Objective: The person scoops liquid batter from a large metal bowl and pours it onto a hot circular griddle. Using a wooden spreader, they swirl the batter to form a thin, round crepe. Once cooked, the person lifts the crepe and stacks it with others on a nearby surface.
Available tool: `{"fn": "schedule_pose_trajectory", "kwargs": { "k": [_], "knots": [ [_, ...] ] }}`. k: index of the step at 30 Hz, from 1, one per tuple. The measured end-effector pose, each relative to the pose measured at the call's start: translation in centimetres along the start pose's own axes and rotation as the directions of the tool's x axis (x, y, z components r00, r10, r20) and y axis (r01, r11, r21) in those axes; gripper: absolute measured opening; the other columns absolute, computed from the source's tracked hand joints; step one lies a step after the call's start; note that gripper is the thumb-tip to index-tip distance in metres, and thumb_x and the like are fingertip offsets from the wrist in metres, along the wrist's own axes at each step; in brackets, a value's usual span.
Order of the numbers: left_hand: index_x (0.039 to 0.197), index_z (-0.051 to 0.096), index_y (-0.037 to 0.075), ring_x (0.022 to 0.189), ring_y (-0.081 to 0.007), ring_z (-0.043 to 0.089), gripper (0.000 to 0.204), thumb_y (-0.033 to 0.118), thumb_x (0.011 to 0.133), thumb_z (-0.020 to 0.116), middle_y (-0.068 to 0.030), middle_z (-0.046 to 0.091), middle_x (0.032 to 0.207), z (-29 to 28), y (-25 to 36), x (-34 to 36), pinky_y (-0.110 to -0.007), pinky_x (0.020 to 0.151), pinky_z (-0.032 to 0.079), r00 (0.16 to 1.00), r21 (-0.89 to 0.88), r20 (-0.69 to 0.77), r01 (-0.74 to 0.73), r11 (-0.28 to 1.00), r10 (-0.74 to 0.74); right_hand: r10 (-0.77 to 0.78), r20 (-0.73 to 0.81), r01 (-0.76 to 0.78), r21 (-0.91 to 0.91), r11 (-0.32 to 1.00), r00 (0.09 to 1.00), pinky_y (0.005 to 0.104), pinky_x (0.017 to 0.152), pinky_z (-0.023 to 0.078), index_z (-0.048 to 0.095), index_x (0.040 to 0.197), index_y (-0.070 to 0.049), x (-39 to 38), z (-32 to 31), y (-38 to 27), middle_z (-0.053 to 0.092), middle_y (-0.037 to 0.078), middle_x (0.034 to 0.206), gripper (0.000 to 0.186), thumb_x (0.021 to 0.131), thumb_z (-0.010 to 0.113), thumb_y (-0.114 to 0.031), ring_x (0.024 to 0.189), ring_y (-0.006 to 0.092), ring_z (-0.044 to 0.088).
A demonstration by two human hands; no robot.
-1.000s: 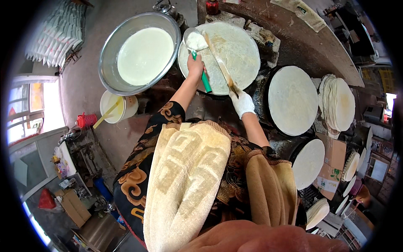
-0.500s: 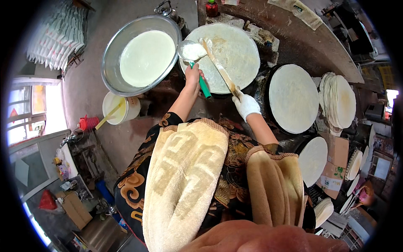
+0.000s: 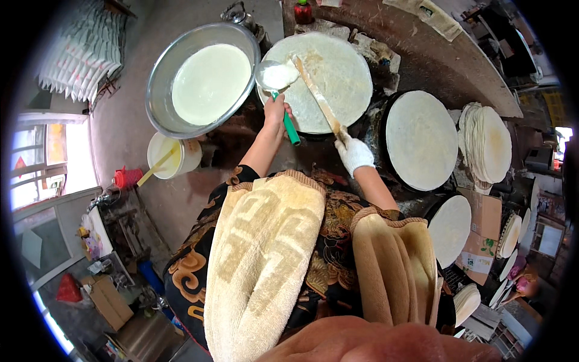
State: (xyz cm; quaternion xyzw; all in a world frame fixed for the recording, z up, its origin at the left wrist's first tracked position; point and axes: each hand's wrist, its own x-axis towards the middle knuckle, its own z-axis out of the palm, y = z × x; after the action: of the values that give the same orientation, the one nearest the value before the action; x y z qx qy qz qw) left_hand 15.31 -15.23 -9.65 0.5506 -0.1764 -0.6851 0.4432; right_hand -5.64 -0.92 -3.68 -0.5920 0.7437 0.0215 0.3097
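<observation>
My left hand, bare, is closed around the green handle of a metal ladle. Its bowl, with white batter in it, is over the left edge of a round griddle spread with a pale flatbread. In a white glove, my right hand grips the near end of a flat wooden scraper. The scraper slants across the flatbread, its far tip beside the ladle and smeared with white batter. Left of the griddle stands a wide metal basin holding white batter.
A white bucket with a yellow stick is below the basin. To the right lie a second flatbread on a griddle, a stack of flatbreads and another round flatbread. A red jar sits beyond the first griddle.
The ladle has shifted very slightly, its handle a little lower and to the left. Batter at the scraper's tip looks thinner. Both hands keep their grips.
</observation>
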Motion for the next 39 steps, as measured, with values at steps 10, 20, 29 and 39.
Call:
{"fn": "schedule_pose_trajectory", "kwargs": {
  "k": [10, 20, 29, 39],
  "knots": [
    [0.096, 0.043, 0.007, 0.049, -0.0126, 0.047, 0.011, 0.017, 0.094, 0.048, -0.0023, 0.046, 0.063, 0.4, -0.2, -1.4, -0.028, 0.04, 0.041, 0.999, -0.048, 0.005, 0.039, 0.998, -0.039, -0.106, -0.108, 0.118, 0.113, 0.986, 0.988, 0.0472, 0.081, 0.049, 0.046, 0.134, -0.017, 3.3, -0.4, -0.8, 0.063, 0.025, 0.1, 0.046, 0.091, 0.049, -0.033, 0.093, 0.0414, 0.061],
    [0.084, 0.043, 0.011, 0.041, -0.0061, 0.033, 0.019, 0.022, 0.096, 0.053, 0.0049, 0.035, 0.055, -1.1, 1.6, -4.7, -0.02, 0.035, 0.029, 0.921, -0.341, 0.323, 0.327, 0.881, -0.217, 0.04, 0.095, -0.1, 0.804, 0.586, 0.995, 0.0264, 0.067, 0.049, 0.052, 0.131, -0.003, -4.7, -1.5, -0.9, 0.068, 0.006, 0.098, 0.049, 0.089, 0.061, -0.025, 0.073, 0.0139, 0.061],
    [0.065, 0.043, 0.013, 0.035, -0.0079, 0.039, 0.041, 0.034, 0.1, 0.04, 0.0045, 0.038, 0.047, 0.5, 8.9, -5.7, -0.027, 0.029, 0.031, 0.508, -0.42, 0.856, 0.58, 0.698, 0.094, 0.106, -0.226, 0.151, 0.868, 0.473, 0.968, 0.023, 0.059, 0.046, 0.057, 0.127, -0.003, -0.1, -6.8, -2.8, 0.065, 0.006, 0.084, 0.045, 0.089, 0.06, -0.026, 0.065, 0.0105, 0.058],
    [0.112, 0.05, 0.003, 0.044, -0.0069, 0.035, 0.02, 0.017, 0.099, 0.046, 0.0027, 0.037, 0.057, -4.5, 16.5, -8.2, -0.02, 0.035, 0.032, 0.921, -0.602, 0.264, -0.076, 0.795, 0.288, -0.042, -0.064, 0.039, -0.044, 0.998, 0.997, 0.0488, 0.081, 0.048, 0.051, 0.131, -0.015, 0.1, -2.3, -1.3, 0.065, 0.023, 0.096, 0.045, 0.092, 0.044, -0.037, 0.091, 0.0403, 0.062]
  ]
}}
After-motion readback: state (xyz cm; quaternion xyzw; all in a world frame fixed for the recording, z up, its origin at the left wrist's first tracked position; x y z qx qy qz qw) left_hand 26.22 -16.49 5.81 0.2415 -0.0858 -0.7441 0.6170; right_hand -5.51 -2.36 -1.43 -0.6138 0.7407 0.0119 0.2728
